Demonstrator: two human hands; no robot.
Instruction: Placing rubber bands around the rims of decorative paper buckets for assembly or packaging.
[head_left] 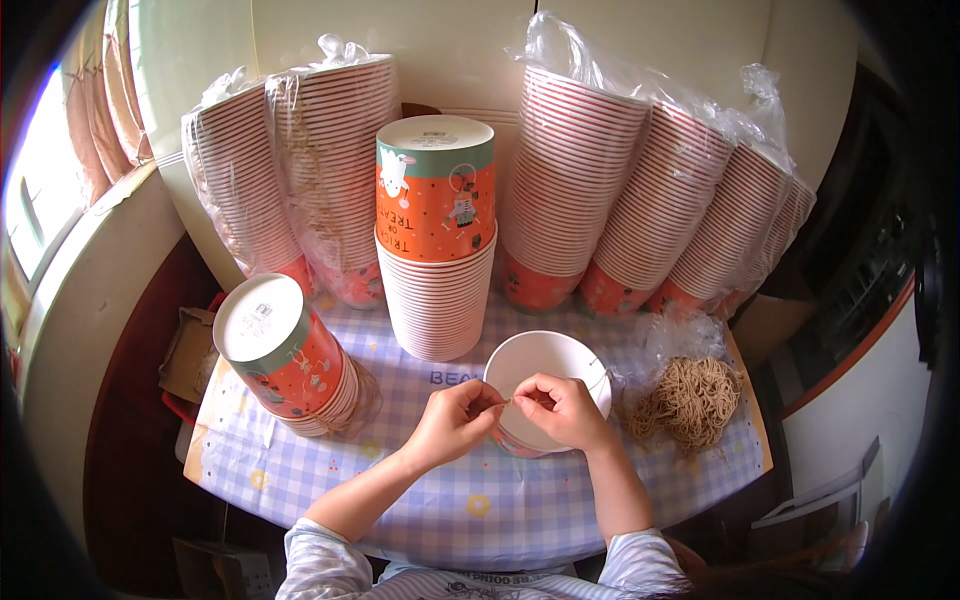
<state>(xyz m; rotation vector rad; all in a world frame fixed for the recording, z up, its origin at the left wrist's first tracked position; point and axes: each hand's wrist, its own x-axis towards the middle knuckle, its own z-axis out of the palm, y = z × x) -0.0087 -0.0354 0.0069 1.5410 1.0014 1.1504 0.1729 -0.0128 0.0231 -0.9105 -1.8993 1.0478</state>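
My left hand (pixel 460 420) and my right hand (pixel 560 408) meet fingertip to fingertip over a white-lined paper bucket (pixel 530 358). Both are closed in a pinch on a short bit of tan cord (pixel 508 401), mostly covered by my fingers. The bucket stands mouth up, and a thin dark line crosses its right rim. To the right of it lies a loose heap of tan cords (pixel 695 405). On the left, upside-down orange and green buckets (pixel 290 365) are nested in a short stack, with tan cord loops hanging at the lower right side.
A taller stack of inverted buckets (pixel 437 290) rises behind the working spot. Bagged bucket stacks (pixel 575 170) line the back right, and more bagged stacks (pixel 335 170) the back left. A checked cloth (pixel 420 520) covers the table. Clear plastic (pixel 680 340) lies behind the cords.
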